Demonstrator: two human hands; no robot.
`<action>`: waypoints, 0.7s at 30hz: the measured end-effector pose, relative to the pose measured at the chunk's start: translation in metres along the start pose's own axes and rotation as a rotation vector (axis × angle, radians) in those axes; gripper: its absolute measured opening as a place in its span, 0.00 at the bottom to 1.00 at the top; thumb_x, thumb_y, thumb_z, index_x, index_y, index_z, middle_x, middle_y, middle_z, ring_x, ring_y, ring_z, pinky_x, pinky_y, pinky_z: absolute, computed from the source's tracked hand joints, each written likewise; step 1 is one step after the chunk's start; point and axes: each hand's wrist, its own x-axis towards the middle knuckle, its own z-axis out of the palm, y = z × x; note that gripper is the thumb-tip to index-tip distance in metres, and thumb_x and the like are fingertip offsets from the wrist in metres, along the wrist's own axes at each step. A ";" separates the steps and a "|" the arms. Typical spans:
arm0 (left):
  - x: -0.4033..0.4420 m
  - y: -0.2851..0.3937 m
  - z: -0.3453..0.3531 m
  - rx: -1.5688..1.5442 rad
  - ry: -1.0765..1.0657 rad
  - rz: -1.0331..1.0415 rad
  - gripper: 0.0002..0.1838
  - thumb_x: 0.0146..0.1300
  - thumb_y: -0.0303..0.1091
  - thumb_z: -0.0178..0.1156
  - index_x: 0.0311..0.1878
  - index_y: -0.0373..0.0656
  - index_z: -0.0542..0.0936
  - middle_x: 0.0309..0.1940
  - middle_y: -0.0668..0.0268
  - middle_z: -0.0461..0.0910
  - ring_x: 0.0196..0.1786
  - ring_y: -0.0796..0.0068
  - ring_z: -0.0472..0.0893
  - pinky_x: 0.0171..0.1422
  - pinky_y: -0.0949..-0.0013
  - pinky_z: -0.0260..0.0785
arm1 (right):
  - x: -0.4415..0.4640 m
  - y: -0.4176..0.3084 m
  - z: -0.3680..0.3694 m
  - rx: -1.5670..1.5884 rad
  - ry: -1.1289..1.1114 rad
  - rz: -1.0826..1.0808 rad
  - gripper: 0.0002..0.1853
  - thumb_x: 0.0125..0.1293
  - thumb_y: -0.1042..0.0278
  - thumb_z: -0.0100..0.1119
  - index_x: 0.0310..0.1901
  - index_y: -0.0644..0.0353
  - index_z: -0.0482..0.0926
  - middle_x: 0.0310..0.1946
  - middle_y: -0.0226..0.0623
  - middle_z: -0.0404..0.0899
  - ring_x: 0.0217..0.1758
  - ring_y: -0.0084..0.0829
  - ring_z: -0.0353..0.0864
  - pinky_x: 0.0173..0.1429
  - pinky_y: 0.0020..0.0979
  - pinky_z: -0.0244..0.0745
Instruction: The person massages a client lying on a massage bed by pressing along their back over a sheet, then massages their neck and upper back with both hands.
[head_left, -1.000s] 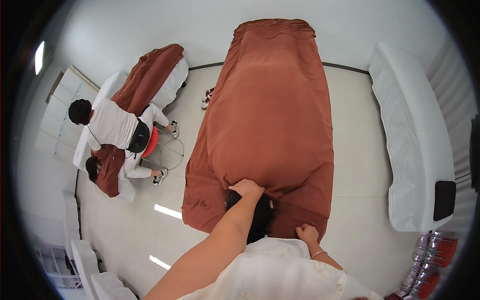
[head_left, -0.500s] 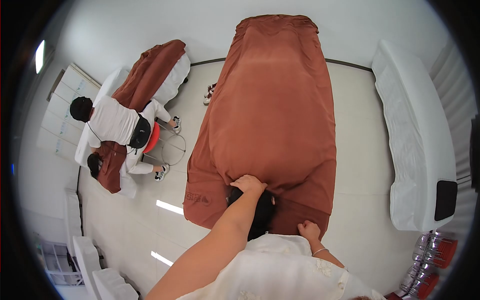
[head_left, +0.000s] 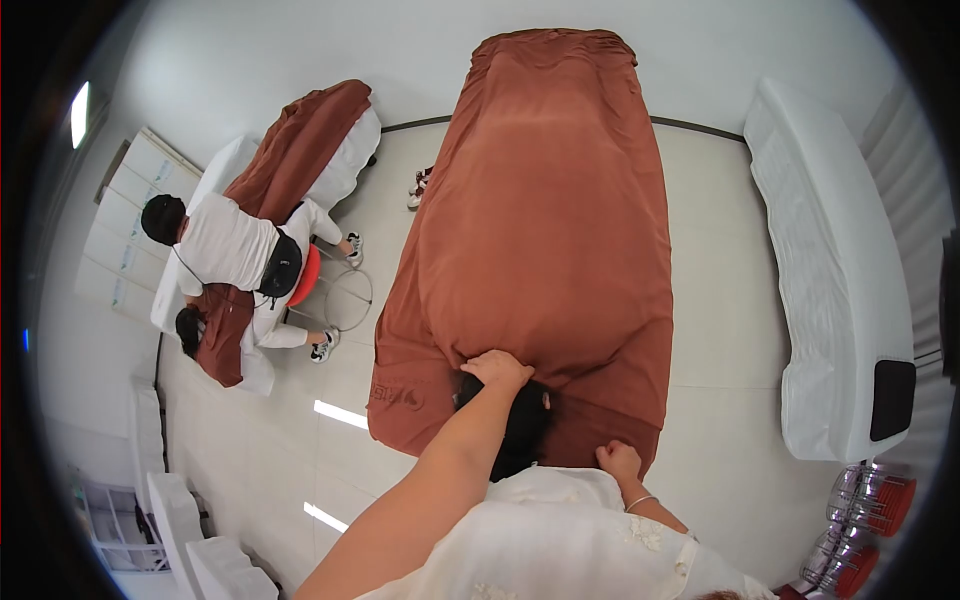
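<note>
A person lies under a large reddish-brown sheet [head_left: 545,230] on the bed in front of me, with the dark-haired head [head_left: 522,432] at the near end. My left hand [head_left: 498,368] is closed over the back of the neck, where the hair meets the sheet's edge; part of its fingertips is hidden. My left forearm passes over the side of the head. To the right of the head, my right hand [head_left: 618,460] rests as a loose fist on the brown bed cover [head_left: 600,430], with nothing seen in it.
At the left, a co-worker [head_left: 232,235] in white sits on a red stool [head_left: 306,276] beside another bed with a brown-covered person. A white-covered bed [head_left: 825,260] stands along the right, with red stools [head_left: 882,505] near its lower end. Shoes [head_left: 418,188] lie by the middle bed.
</note>
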 end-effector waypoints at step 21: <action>-0.002 -0.013 -0.036 -0.102 -0.207 0.183 0.34 0.58 0.58 0.60 0.56 0.36 0.84 0.56 0.52 0.84 0.63 0.54 0.80 0.78 0.36 0.47 | 0.003 0.004 0.004 0.007 -0.003 0.002 0.17 0.56 0.51 0.58 0.27 0.56 0.85 0.26 0.48 0.84 0.33 0.51 0.85 0.42 0.49 0.80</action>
